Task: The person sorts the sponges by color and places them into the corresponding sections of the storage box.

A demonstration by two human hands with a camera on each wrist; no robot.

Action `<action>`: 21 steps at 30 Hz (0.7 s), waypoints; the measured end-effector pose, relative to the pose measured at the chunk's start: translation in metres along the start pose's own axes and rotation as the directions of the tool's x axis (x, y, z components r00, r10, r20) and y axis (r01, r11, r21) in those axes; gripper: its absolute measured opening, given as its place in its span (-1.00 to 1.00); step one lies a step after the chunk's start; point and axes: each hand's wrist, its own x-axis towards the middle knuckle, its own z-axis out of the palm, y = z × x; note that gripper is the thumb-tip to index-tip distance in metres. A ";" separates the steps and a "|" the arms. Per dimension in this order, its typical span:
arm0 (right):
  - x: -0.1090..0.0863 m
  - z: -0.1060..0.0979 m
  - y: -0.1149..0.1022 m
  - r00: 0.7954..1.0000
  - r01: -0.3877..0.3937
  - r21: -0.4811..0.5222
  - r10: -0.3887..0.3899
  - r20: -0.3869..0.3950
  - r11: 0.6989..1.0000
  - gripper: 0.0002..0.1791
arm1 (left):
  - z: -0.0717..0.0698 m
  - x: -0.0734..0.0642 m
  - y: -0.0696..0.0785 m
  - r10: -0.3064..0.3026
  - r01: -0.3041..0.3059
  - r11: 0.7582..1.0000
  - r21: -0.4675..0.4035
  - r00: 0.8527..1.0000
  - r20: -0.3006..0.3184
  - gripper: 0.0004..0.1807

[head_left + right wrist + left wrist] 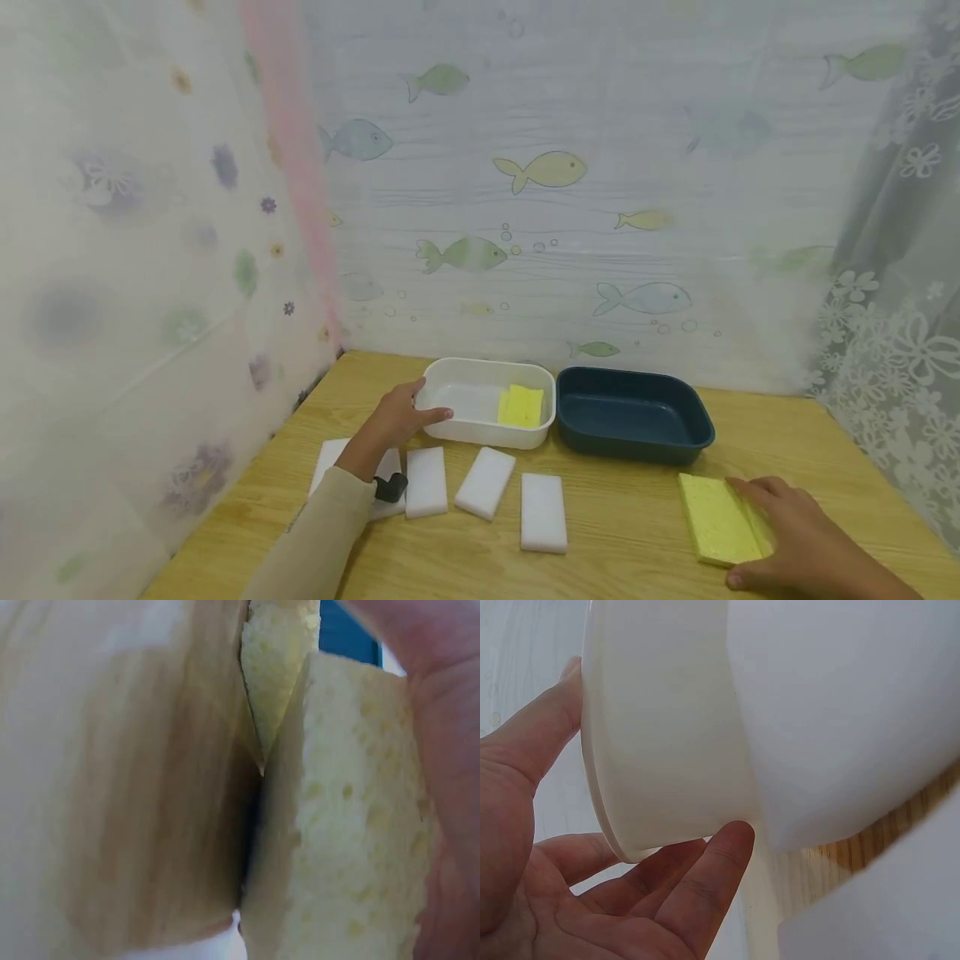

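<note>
At the left end of a white basin, my left hand grips the rim. The left wrist view shows the thumb along the rim and the curled fingers against the basin wall. On the right of the table, my right hand holds a yellow sponge between thumb and fingers. Another yellow sponge lies flat, right beside it. Yellow sponges also sit inside the white basin, at its right end.
A dark blue basin stands immediately right of the white one. In front of the basins lie several white sponge blocks, the leftmost partly hidden by the left forearm. Patterned curtains hang behind the wooden table.
</note>
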 end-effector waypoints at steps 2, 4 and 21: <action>-0.002 0.000 0.003 1.000 0.001 0.030 -0.001 -0.003 1.000 0.33 | 0.000 0.000 0.001 0.000 0.000 1.000 0.003 1.000 -0.004 0.14; -0.005 0.001 0.007 0.999 0.029 0.062 -0.028 -0.020 0.998 0.33 | 0.001 0.000 0.002 -0.002 0.002 1.000 0.014 1.000 -0.008 0.15; -0.042 0.008 0.082 0.994 0.106 0.194 -0.100 -0.040 0.975 0.10 | 0.001 0.002 -0.002 0.007 -0.007 1.000 0.014 1.000 -0.001 0.25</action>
